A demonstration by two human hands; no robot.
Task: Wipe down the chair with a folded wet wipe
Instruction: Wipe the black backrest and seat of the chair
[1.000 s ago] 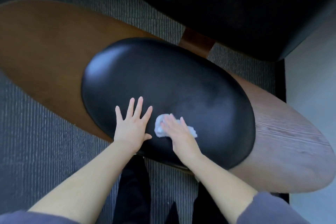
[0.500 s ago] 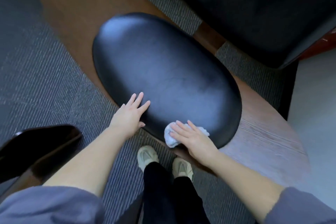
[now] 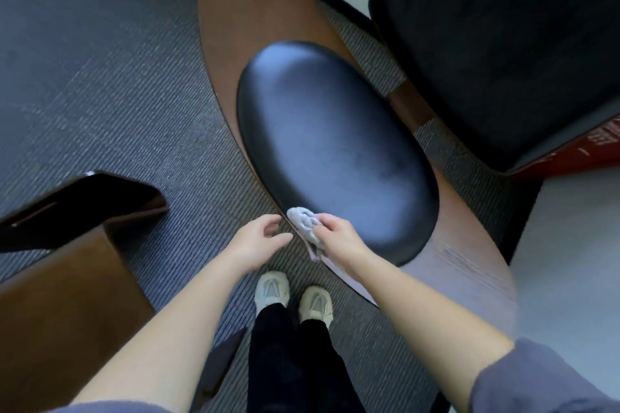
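The chair has a glossy black oval seat cushion point(image 3: 335, 147) on a curved wooden shell point(image 3: 235, 20). My right hand point(image 3: 339, 238) grips a crumpled white wet wipe point(image 3: 302, 220) at the cushion's near edge, and part of the wipe hangs down below the hand. My left hand point(image 3: 258, 238) hovers just left of the wipe, off the cushion, with fingers loosely curled and nothing in them.
A large black upholstered piece point(image 3: 503, 43) stands at the upper right on a red-brown base point(image 3: 577, 151). A dark glossy wooden piece of furniture point(image 3: 67, 245) sits at the lower left. Grey ribbed carpet point(image 3: 100, 77) covers the floor. My shoes point(image 3: 292, 295) stand below the chair.
My left hand has lifted off the cushion and curled beside the wipe. My right hand has gone from pressing the wipe flat to gripping it at the near edge. The view has pulled back.
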